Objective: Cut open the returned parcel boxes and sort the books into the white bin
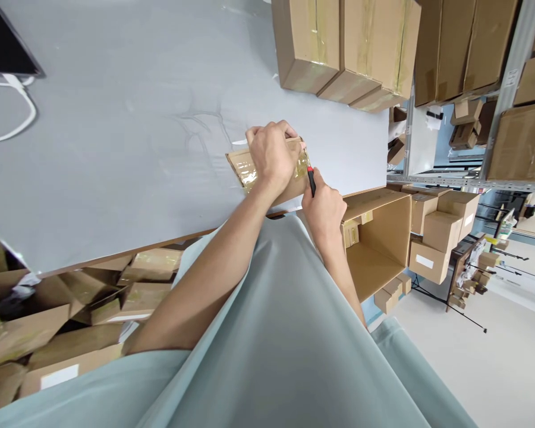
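A small, flat cardboard box with shiny clear tape lies on the grey table, close to its front edge. My left hand is closed over the top of this box, fingers curled on its far side. In my right hand is a utility knife with a black and red handle, my fingers wrapped round it. Its thin metal blade points away from me and meets the right end of the box near my left fingertips. How deep the tip reaches is hidden.
Three taped cartons stand at the table's far right. A large open carton sits off the table's right edge, with small boxes inside. Several used cartons pile up below left. A dark screen with a white cable lies far left.
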A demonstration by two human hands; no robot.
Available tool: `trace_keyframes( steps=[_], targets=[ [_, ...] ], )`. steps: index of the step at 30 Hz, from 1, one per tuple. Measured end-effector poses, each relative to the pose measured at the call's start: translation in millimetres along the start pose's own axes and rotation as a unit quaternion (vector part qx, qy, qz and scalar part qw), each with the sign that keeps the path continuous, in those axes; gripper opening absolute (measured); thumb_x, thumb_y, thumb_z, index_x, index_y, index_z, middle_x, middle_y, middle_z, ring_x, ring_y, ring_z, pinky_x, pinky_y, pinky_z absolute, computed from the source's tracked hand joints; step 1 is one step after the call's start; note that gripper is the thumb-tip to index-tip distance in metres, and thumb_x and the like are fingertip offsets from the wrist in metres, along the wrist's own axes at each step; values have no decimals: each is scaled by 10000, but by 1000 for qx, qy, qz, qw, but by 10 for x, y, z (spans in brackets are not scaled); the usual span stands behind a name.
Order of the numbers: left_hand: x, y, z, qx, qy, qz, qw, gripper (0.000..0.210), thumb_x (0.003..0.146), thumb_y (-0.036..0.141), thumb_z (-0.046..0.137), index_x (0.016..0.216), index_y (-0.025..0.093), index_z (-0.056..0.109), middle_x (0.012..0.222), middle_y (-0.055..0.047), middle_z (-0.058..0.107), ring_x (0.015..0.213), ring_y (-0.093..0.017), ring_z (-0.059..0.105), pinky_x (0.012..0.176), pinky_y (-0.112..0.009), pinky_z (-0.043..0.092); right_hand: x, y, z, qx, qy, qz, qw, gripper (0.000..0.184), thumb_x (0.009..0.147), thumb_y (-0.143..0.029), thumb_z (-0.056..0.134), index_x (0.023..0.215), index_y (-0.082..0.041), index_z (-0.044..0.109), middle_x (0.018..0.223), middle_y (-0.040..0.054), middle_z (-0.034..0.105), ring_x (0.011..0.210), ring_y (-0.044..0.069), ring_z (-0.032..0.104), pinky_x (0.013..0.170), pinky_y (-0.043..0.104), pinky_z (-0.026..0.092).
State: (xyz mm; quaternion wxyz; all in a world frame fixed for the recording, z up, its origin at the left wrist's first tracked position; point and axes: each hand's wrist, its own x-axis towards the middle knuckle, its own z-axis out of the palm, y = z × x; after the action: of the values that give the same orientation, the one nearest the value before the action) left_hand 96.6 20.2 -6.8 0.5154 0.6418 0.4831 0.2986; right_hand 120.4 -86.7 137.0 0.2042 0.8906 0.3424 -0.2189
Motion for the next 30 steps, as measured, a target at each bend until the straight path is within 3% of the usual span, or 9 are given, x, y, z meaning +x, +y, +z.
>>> trace_keyframes(
  steps=[6,12,17,25,30],
  targets=[
    [-6,20,9,4,19,1,1000,316,940,573,755,786,332,619,915,-51,777,1022,-366,640,1111,-652,379,3,3,-6,3,-7,-10,1000,606,1157,-276,349,1761,-289,394,1248,138,820,1167,315,782,1015,455,581],
    [-19,121,-44,19,-18,-27,999,328,982,597,673,802,333,600,898,-57,755,1195,-336,633,1122,-592,335,28,-74,-32,1,2,-2,1000,597,1141,-230,358,1732,-248,443,1215,155,824,1128,317,791,978,447,600],
    [-31,195,-56,52,-15,-45,998,308,988,572,664,813,324,610,955,-59,780,1164,-303,652,1148,-584,337,-31,-109,-99,-10,-12,9,1000,577,1133,-200,386,1704,-216,466,1235,172,815,1138,310,789,973,429,601],
    [-44,142,-22,17,-25,-56,998,176,966,486,727,874,347,668,1023,-50,797,1248,-367,645,1187,-613,386,-195,110,6,-12,-17,51,998,455,1117,-234,454,1531,-260,640,1174,136,829,1115,307,794,950,417,600],
    [-43,26,42,-20,-33,-39,998,243,967,552,725,891,325,678,1085,-89,771,1273,-413,628,1149,-646,383,-295,188,25,-10,-29,58,998,476,1124,-278,477,1579,-278,614,1159,127,840,1115,322,799,944,419,597]
  ],
)
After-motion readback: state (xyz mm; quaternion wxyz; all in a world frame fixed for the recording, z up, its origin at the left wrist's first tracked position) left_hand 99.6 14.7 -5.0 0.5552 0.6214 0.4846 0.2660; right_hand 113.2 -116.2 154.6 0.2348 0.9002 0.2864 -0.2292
